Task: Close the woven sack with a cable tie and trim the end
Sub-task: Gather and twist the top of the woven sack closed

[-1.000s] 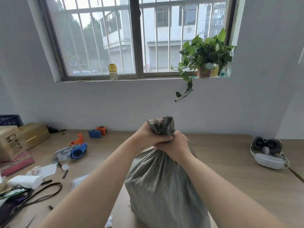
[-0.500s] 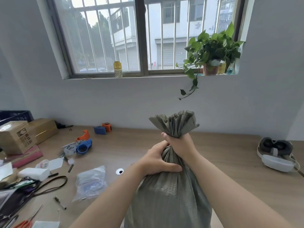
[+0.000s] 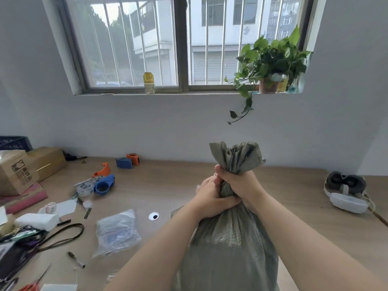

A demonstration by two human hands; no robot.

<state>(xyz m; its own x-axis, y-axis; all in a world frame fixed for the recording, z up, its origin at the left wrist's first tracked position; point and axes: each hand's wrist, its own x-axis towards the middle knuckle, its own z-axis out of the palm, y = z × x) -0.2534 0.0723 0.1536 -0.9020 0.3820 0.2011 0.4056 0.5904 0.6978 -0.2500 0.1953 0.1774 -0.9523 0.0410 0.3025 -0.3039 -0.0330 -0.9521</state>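
Cardboard boxes (image 3: 17, 171): far left edge of the frame, stacked on the wooden table (image 3: 163, 185), the nearer one printed with a dark mark.
Clutter at lower left: a white tissue pack (image 3: 37, 221), a dark strap loop (image 3: 63, 236), and orange-handled scissors (image 3: 31, 285) at the bottom edge.
Tape dispensers: a blue one (image 3: 104, 184) with an orange one (image 3: 102, 170) just behind it, left of centre; two smaller ones, blue (image 3: 123, 162) and orange (image 3: 133, 158), sit further back near the wall.
Clear plastic bag (image 3: 116, 231): flat on the table, lower left of centre, contents unclear.
Yellow bottle (image 3: 149, 82): upright on the windowsill, upper centre-left.
Left hand (image 3: 212, 199): clenched around the sack's neck, directly under the right hand and touching it.
Woven sack (image 3: 228, 248): grey-green, upright at lower centre, its gathered mouth fanning out above the hands.
Right hand (image 3: 239, 182): fist closed tight on the bunched neck, above the left hand.
Potted plant (image 3: 270, 64): on the windowsill at upper right, one vine trailing down the wall.
Headset (image 3: 346, 194): white and grey, on the table at the right edge.
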